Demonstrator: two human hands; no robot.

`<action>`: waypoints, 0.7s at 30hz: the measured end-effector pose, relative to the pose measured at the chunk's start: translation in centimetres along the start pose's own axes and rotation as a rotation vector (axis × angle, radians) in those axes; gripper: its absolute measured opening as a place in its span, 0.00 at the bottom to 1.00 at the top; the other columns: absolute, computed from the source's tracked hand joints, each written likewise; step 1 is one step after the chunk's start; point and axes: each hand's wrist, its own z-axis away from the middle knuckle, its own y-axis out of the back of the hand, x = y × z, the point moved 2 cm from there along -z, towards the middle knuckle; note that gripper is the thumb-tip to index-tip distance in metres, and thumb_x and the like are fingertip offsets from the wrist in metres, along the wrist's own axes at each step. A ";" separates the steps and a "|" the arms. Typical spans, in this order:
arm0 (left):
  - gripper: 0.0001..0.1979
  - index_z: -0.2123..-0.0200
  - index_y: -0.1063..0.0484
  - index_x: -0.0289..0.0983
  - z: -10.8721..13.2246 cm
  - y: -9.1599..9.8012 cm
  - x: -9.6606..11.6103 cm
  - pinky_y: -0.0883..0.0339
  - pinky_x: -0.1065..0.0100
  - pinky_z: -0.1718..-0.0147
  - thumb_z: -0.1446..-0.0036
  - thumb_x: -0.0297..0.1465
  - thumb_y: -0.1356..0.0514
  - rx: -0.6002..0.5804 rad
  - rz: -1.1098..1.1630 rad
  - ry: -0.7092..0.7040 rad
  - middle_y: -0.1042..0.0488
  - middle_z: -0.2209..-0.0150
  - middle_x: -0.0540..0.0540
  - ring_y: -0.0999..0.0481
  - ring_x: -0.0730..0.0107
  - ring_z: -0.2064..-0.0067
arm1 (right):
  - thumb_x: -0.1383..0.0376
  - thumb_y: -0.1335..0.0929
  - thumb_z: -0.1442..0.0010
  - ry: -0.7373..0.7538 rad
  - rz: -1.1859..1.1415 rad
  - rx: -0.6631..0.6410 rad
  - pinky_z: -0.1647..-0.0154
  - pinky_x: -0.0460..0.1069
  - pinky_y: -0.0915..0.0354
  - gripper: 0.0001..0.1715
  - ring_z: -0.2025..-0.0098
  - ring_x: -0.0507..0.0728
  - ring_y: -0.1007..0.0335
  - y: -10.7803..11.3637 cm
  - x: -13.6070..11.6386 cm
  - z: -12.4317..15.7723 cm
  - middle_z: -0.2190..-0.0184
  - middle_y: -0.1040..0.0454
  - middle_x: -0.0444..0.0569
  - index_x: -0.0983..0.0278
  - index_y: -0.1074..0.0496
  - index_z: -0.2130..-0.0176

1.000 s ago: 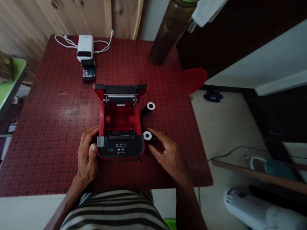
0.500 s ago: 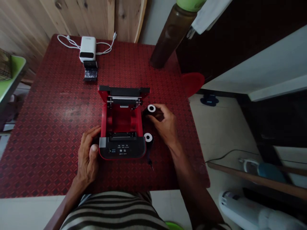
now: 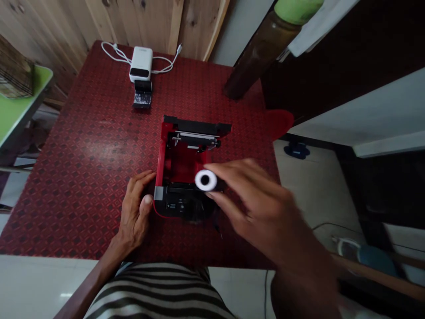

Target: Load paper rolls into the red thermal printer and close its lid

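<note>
A red printer (image 3: 181,164) with a black front panel stands open on the red patterned table (image 3: 83,146), its lid tilted back. My left hand (image 3: 136,212) rests against the printer's left front corner, fingers curled on its side. My right hand (image 3: 262,208) is raised above the printer's right front and pinches a black roll with a white end (image 3: 206,180). The hand is blurred by motion and hides the table to the right of the printer.
A white power bank (image 3: 141,64) with a white cable (image 3: 114,49) lies at the table's far edge, a small black device (image 3: 142,94) in front of it. A brown post (image 3: 255,57) stands at the far right corner. A green side table (image 3: 16,106) is on the left.
My right hand moved from the near roll to the far roll, took it, and lifted it toward me over the printer. The view shifted right. My left hand stayed on the printer.
</note>
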 end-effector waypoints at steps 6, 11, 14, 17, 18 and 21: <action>0.31 0.31 0.23 0.40 0.2 0.1 -0.2 0.28 0.45 0.31 0.15 0.53 0.53 0.014 0.039 0.033 0.22 0.34 0.36 0.22 0.48 0.32 | 0.80 0.32 0.26 0.062 0.363 -0.241 0.48 0.59 0.21 0.19 0.51 0.66 0.19 -5.5 -1.1 -3.7 0.53 0.14 0.57 0.67 0.20 0.43; 0.32 0.30 0.23 0.40 0.2 0.0 -0.2 0.28 0.43 0.30 0.15 0.54 0.53 -0.012 0.060 0.043 0.22 0.33 0.34 0.23 0.47 0.31 | 0.81 0.32 0.27 -0.025 0.303 -0.323 0.48 0.58 0.23 0.17 0.50 0.65 0.17 -6.6 -0.4 -5.1 0.54 0.13 0.55 0.62 0.20 0.50; 0.31 0.30 0.24 0.40 0.2 0.0 -0.3 0.29 0.43 0.30 0.15 0.53 0.53 -0.016 0.062 0.045 0.22 0.32 0.34 0.23 0.47 0.30 | 0.82 0.32 0.28 -0.080 0.242 -0.406 0.49 0.57 0.24 0.18 0.50 0.65 0.15 -7.2 0.4 -5.8 0.53 0.13 0.54 0.63 0.20 0.50; 0.31 0.30 0.24 0.40 0.2 0.0 -0.3 0.29 0.44 0.30 0.15 0.53 0.53 -0.021 0.065 0.053 0.23 0.32 0.34 0.24 0.47 0.30 | 0.82 0.33 0.29 -0.108 0.211 -0.454 0.50 0.57 0.23 0.19 0.51 0.64 0.14 -7.8 1.1 -6.0 0.52 0.13 0.54 0.63 0.19 0.50; 0.31 0.30 0.24 0.40 0.2 0.0 -0.3 0.29 0.44 0.30 0.15 0.53 0.53 -0.027 0.066 0.054 0.23 0.32 0.34 0.24 0.47 0.30 | 0.82 0.33 0.29 -0.111 0.204 -0.449 0.49 0.56 0.22 0.20 0.50 0.64 0.14 -8.0 1.3 -6.0 0.51 0.12 0.54 0.63 0.19 0.49; 0.32 0.29 0.24 0.40 0.2 -0.1 -0.3 0.29 0.45 0.30 0.15 0.54 0.53 -0.036 0.066 0.056 0.23 0.32 0.34 0.24 0.48 0.30 | 0.81 0.33 0.29 -0.117 0.169 -0.433 0.46 0.57 0.21 0.22 0.49 0.64 0.13 -8.2 1.7 -5.7 0.50 0.12 0.54 0.62 0.18 0.47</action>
